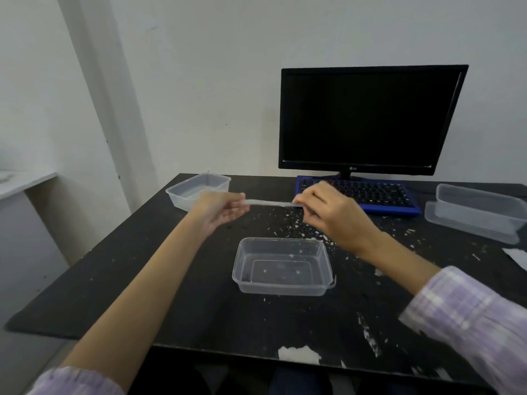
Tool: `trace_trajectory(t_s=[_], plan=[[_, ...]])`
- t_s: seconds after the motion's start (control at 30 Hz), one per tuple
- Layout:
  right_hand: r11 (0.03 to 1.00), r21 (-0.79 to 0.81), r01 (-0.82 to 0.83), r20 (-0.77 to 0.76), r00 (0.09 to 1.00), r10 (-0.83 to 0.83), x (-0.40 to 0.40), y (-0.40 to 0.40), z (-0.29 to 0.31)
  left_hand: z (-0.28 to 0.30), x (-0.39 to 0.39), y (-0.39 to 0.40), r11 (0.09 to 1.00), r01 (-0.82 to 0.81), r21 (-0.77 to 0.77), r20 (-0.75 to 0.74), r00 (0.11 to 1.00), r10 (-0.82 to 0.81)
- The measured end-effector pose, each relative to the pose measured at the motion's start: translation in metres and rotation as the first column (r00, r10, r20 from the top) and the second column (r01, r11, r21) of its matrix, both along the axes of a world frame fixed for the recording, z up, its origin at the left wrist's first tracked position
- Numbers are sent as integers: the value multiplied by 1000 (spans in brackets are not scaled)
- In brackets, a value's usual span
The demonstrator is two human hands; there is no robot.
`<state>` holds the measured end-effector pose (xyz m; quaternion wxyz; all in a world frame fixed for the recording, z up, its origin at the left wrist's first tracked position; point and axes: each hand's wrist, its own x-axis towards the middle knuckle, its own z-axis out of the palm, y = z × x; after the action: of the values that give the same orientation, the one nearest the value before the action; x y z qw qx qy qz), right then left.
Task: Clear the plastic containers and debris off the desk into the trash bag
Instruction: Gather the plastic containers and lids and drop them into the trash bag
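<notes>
A clear plastic lid (271,203), seen edge-on, hangs above the black desk (171,280). My left hand (221,212) pinches its left end and my right hand (330,215) grips its right end. Below it an open clear container (282,266) stands on the desk's middle. A second clear container (196,189) sits at the far left corner, partly behind my left hand. Two more clear container pieces (476,212) lie stacked at the right edge. White debris flakes (285,220) are scattered over the desk between the containers. No trash bag is in view.
A black monitor (368,118) stands at the back with a blue keyboard (362,193) in front of it. A white scrap (298,354) lies at the desk's front edge and a sheet of paper (517,258) at the right edge. A white shelf (22,181) is at far left.
</notes>
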<state>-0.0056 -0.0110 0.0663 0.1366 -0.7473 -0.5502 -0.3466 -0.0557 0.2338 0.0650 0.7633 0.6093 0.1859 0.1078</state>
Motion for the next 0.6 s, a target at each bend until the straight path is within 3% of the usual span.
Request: trace_trajectory(t_s=[0.13, 0.3, 0.6], plan=[[991, -105, -83, -13, 997, 82, -28, -10, -25, -18, -37, -9, 971, -27, 236, -28, 999, 34], [978, -179, -110, -56, 993, 102, -53, -19, -50, -41, -71, -18, 846, -86, 526, -10, 994, 107], [986, -154, -62, -157, 987, 38, -66, -30, -75, -64, -86, -30, 676, -104, 730, -15, 986, 168]])
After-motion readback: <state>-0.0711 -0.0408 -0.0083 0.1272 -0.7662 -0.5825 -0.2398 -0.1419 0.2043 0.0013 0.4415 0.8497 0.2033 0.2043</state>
